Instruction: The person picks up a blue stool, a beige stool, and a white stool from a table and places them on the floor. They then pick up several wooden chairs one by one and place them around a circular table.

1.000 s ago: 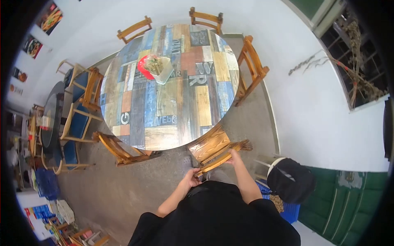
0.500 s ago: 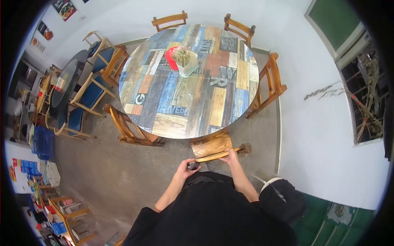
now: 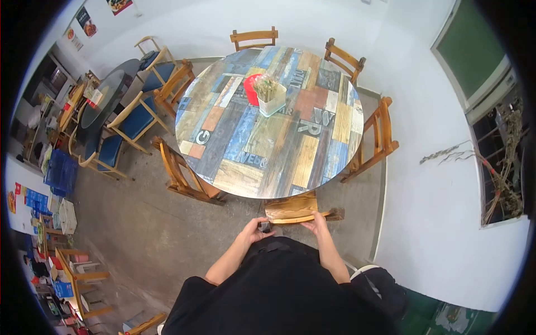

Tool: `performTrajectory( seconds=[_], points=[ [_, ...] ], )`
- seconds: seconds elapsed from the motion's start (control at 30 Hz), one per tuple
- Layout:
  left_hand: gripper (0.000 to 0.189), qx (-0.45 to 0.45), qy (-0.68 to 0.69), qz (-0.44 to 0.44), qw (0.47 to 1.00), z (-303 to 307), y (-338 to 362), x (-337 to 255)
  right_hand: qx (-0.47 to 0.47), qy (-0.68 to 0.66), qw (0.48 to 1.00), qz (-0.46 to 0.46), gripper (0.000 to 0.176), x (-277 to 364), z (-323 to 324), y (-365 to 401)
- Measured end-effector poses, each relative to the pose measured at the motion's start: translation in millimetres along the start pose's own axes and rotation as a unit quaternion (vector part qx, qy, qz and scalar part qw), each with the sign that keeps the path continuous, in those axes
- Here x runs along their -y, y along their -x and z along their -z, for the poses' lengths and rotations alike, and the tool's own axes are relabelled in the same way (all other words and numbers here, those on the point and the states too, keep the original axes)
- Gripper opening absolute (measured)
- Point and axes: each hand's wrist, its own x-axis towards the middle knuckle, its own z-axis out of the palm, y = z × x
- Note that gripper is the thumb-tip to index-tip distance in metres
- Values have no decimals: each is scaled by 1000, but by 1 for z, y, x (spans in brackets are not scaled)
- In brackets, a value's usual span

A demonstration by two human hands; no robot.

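Observation:
A wooden chair (image 3: 290,207) stands at the near edge of the round table (image 3: 245,177), its seat partly under the tabletop and its backrest towards me. My left hand (image 3: 255,229) is closed around the left end of the backrest, where a small dark block-like part shows between thumb and fingers; I cannot make out whether it belongs to the chair. My right hand (image 3: 317,223) grips the top rail near its right end, just inside the dark post. Some fingers of both hands are hidden behind the wood.
More wooden chairs surround the table, one at the near left (image 3: 187,173) and one at the right (image 3: 375,139). A white basket of dried stems (image 3: 272,100) stands on the tabletop. A black bag (image 3: 379,290) hangs over a seat at my right. The white wall (image 3: 424,212) bounds the right.
My view has tilted, so the table and chairs sit lower and farther right. Both hands remain on the chair back, and slightly less of its seat shows beyond the table edge.

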Motion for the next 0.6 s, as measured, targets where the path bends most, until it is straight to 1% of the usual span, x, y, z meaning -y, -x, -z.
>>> performTrajectory(
  seconds=[0.03, 0.07, 0.17, 0.2, 0.27, 0.3, 0.33, 0.4, 0.5, 0.6],
  points=[
    [26, 5, -8, 19, 1000, 8, -6, -1, 4, 10, 1000, -3, 57, -4, 4, -2],
    [24, -4, -46, 32, 998, 15, -13, 0, -7, 5, 1000, -6, 58, -9, 8, -4],
    [25, -49, -146, 110, 982, 5, -1, 3, -41, 1, 999, -8, 59, -21, 21, -2],
    [29, -75, -193, 89, 974, 2, 2, 7, -49, 6, 999, -6, 59, -21, 22, -3],
    [36, -103, -273, 71, 954, 15, -11, 14, -72, 15, 997, 2, 61, -19, 15, 0],
    [54, -122, -300, 45, 945, 23, -19, 20, -87, 20, 996, 8, 61, -16, 8, 12],
    [59, -172, -348, 34, 921, 11, -3, 17, -100, 24, 995, 14, 62, -19, 7, 9],
    [60, -195, -434, 8, 880, 22, 4, 9, -109, 21, 994, 19, 63, -21, 4, 6],
    [48, -201, -402, -59, 891, 44, 20, -4, -130, 34, 991, 15, 63, -23, 3, 9],
    [36, -185, -348, -78, 916, 58, 31, -34, -150, 58, 987, 16, 69, -21, -1, 16]
  ],
)
